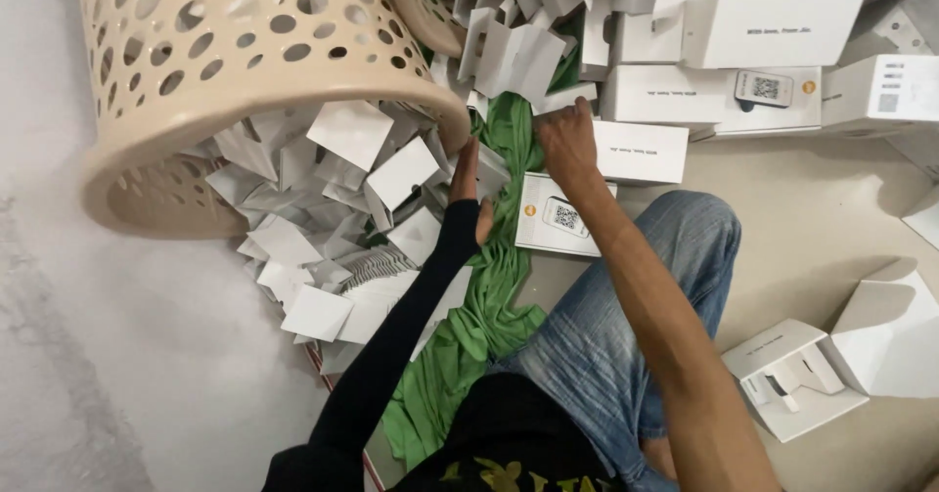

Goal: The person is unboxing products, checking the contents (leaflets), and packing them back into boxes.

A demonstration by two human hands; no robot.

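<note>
the floor (822,218) carries everything here, pale and smooth, with a person sitting on it, one jeans-clad knee (675,247) raised. a large beige perforated basket (196,71) lies tipped on its side toward the floor's left edge, its mouth spilling a heap of white folded card inserts (333,228) toward the person. a green cloth (489,296) runs from beneath the heap down to the person's lap. stacked white boxes (763,32) crowd the far right edge of the floor, and an opened white box (792,375) sits near the right edge.

the small white card with a printed square code (558,216) lies flat on the floor between the two hands, its long axis running roughly away from the person. the right hand (565,140) is nearer: it sits just beyond the card's far edge, fingers curled down and pressed together against the pile of card pieces there; whether they pinch anything cannot be told. the left hand (469,194), in a black sleeve, stands edge-on just left of the card, fingers straight and together, touching the heap of inserts.
</note>
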